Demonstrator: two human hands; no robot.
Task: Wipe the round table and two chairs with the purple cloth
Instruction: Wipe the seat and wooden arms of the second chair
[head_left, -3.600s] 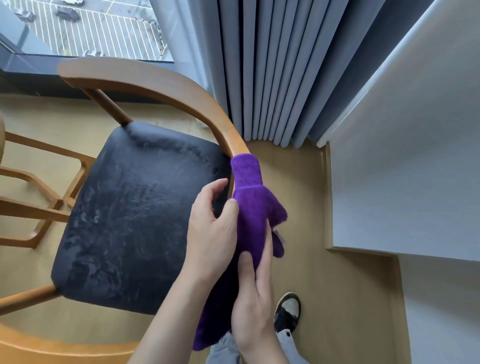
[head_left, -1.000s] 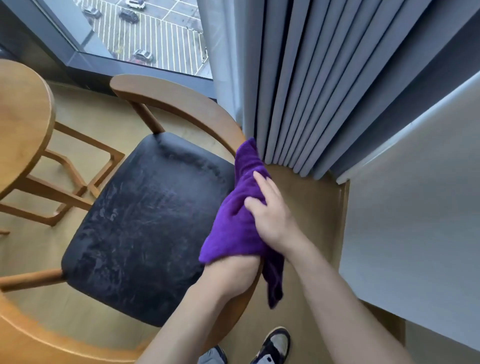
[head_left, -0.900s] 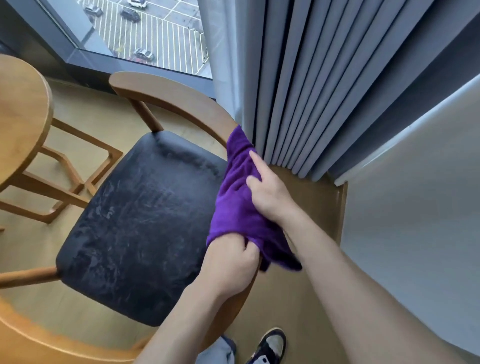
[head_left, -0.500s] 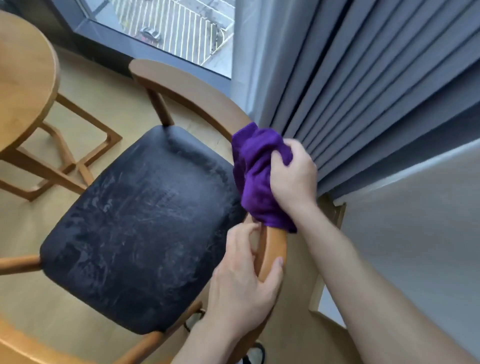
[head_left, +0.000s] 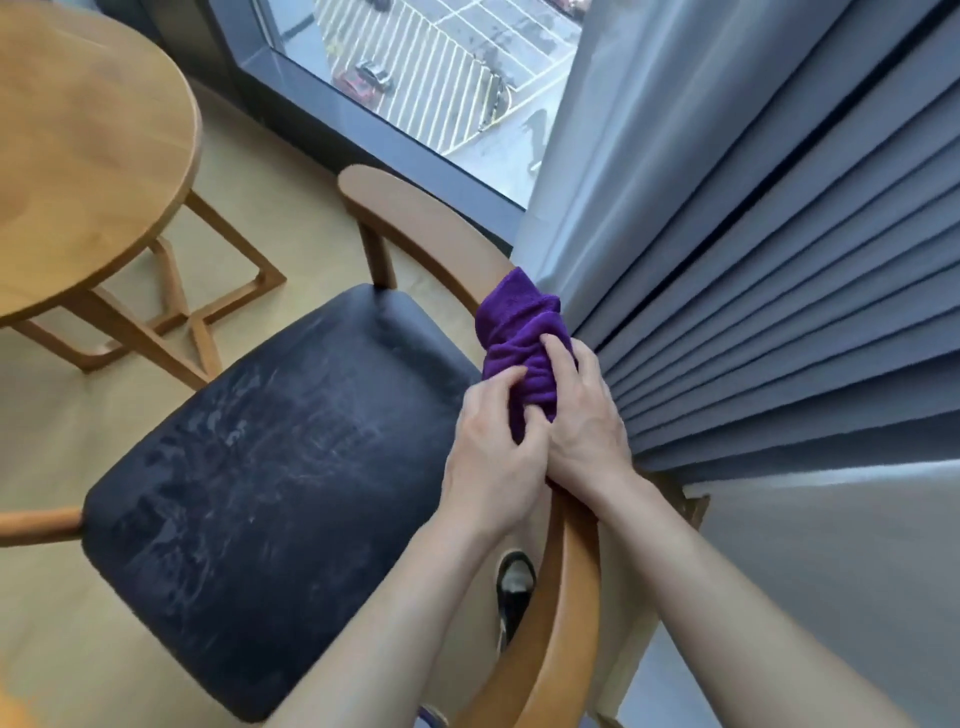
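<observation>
The purple cloth (head_left: 519, 332) is bunched around the curved wooden backrest (head_left: 415, 228) of a chair with a dark blue seat (head_left: 270, 483). My left hand (head_left: 493, 457) grips the cloth's lower part from the seat side. Pressed against it, my right hand (head_left: 582, 415) clasps the cloth from the curtain side. The round wooden table (head_left: 78, 156) stands at the upper left. Only one chair is in view.
Grey pleated curtains (head_left: 753, 260) hang close behind the backrest on the right. A floor-length window (head_left: 431, 78) lies beyond the chair. A pale wall (head_left: 831, 571) fills the lower right. My shoe (head_left: 514, 582) shows under the backrest on the wooden floor.
My left hand has left the bare backrest rail and moved up onto the cloth beside my right hand. The view has shifted, so more of the table shows.
</observation>
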